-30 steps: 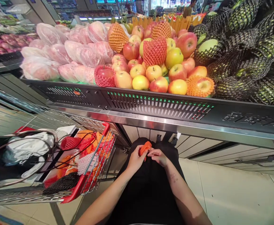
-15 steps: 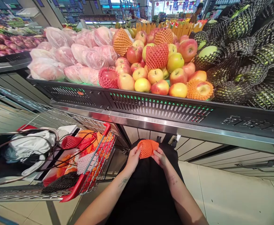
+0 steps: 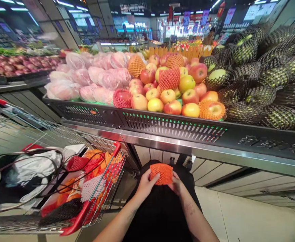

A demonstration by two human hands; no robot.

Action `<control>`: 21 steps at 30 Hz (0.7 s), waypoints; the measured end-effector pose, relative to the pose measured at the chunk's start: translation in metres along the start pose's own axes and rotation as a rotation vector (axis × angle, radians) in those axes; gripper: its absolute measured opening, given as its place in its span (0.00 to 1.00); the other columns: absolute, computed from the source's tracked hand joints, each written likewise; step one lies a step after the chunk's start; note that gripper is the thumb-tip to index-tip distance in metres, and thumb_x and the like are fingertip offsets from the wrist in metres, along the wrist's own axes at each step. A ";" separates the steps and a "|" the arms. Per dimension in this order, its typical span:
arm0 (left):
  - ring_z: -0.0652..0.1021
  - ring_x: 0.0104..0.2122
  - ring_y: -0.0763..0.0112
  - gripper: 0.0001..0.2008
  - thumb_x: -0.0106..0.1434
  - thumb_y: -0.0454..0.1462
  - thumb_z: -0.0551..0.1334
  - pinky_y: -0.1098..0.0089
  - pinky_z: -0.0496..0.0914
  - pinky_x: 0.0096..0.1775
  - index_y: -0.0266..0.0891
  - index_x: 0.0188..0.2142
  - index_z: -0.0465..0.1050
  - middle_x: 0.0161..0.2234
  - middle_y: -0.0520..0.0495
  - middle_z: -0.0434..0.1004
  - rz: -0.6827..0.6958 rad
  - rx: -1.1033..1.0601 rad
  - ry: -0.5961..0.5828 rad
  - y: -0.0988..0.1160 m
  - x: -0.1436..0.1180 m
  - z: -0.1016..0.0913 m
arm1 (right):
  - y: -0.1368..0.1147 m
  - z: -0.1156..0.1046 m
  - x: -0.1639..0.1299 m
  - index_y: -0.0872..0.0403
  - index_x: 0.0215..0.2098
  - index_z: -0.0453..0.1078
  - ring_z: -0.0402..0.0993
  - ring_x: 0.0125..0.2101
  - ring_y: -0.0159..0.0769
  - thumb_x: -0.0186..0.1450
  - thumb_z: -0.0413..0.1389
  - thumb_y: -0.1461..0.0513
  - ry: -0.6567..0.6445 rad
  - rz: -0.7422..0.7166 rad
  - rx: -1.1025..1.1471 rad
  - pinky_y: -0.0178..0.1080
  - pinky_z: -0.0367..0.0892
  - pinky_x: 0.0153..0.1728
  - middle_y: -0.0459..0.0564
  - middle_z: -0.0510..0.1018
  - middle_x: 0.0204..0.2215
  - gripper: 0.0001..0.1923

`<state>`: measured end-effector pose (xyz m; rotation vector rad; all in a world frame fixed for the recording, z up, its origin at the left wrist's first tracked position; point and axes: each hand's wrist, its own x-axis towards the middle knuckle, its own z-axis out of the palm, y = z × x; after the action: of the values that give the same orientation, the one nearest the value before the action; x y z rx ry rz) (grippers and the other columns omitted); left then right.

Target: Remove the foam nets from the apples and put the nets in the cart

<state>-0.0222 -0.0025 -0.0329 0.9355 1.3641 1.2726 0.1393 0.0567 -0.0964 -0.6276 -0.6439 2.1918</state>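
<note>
While the left hand [image 3: 146,184] and right hand [image 3: 177,185] grasp the orange foam net [image 3: 162,173] by opposite sides, it looks feather-light, soft and tearable, best pinched gently there!

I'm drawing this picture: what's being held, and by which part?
An orange foam fruit net: the left grip holds its left side, the right grip its right edge.

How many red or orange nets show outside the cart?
6: the held net; on the apples, a back-left net, back-right net, middle net, front-left net and front-right net. More may be hidden.
</note>
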 end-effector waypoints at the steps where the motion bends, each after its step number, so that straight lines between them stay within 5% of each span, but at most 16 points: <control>1: 0.79 0.43 0.60 0.20 0.56 0.49 0.69 0.61 0.71 0.49 0.40 0.44 0.75 0.42 0.44 0.81 -0.028 -0.080 -0.030 0.000 0.000 0.003 | -0.001 -0.001 0.000 0.49 0.38 0.76 0.78 0.45 0.49 0.52 0.65 0.42 0.008 0.000 0.013 0.51 0.70 0.50 0.51 0.83 0.36 0.25; 4: 0.80 0.38 0.62 0.22 0.55 0.52 0.68 0.63 0.72 0.44 0.40 0.42 0.74 0.38 0.46 0.81 -0.066 -0.187 -0.225 0.002 -0.003 0.012 | 0.000 -0.005 0.003 0.50 0.38 0.76 0.78 0.46 0.49 0.60 0.50 0.34 -0.019 0.025 0.007 0.52 0.69 0.51 0.53 0.82 0.38 0.32; 7: 0.79 0.36 0.64 0.19 0.60 0.52 0.64 0.66 0.71 0.40 0.39 0.40 0.76 0.36 0.45 0.80 -0.038 -0.016 -0.380 0.007 -0.005 0.015 | 0.010 -0.017 0.006 0.49 0.39 0.77 0.78 0.42 0.48 0.52 0.64 0.40 -0.039 0.082 -0.042 0.53 0.69 0.50 0.53 0.83 0.39 0.27; 10: 0.77 0.31 0.66 0.16 0.64 0.49 0.60 0.69 0.67 0.34 0.39 0.35 0.77 0.31 0.48 0.79 0.042 0.314 -0.251 0.012 0.001 0.010 | 0.019 -0.028 0.005 0.46 0.37 0.77 0.78 0.40 0.45 0.45 0.72 0.48 0.036 0.043 -0.046 0.50 0.69 0.49 0.48 0.83 0.38 0.24; 15: 0.76 0.26 0.65 0.12 0.64 0.45 0.60 0.68 0.63 0.30 0.43 0.33 0.79 0.26 0.50 0.80 0.127 0.741 -0.086 0.039 0.023 -0.001 | 0.014 -0.025 0.001 0.45 0.42 0.75 0.77 0.46 0.46 0.45 0.71 0.55 0.045 0.007 0.031 0.51 0.67 0.52 0.48 0.82 0.44 0.26; 17: 0.78 0.28 0.63 0.11 0.64 0.45 0.60 0.68 0.65 0.32 0.45 0.33 0.80 0.28 0.49 0.82 0.232 0.799 0.005 0.066 0.029 0.001 | 0.010 -0.020 0.000 0.45 0.41 0.75 0.78 0.43 0.46 0.44 0.70 0.58 0.050 0.006 0.047 0.50 0.69 0.49 0.47 0.83 0.41 0.25; 21: 0.80 0.41 0.61 0.11 0.66 0.41 0.59 0.65 0.70 0.45 0.45 0.42 0.79 0.41 0.45 0.83 0.730 0.738 0.346 0.150 0.043 0.015 | 0.008 -0.014 -0.001 0.46 0.34 0.76 0.77 0.32 0.41 0.45 0.69 0.62 0.067 0.013 -0.002 0.45 0.70 0.40 0.43 0.80 0.29 0.18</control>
<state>-0.0303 0.0640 0.1093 1.9158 1.9125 1.5223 0.1444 0.0551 -0.1121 -0.7044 -0.6084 2.1731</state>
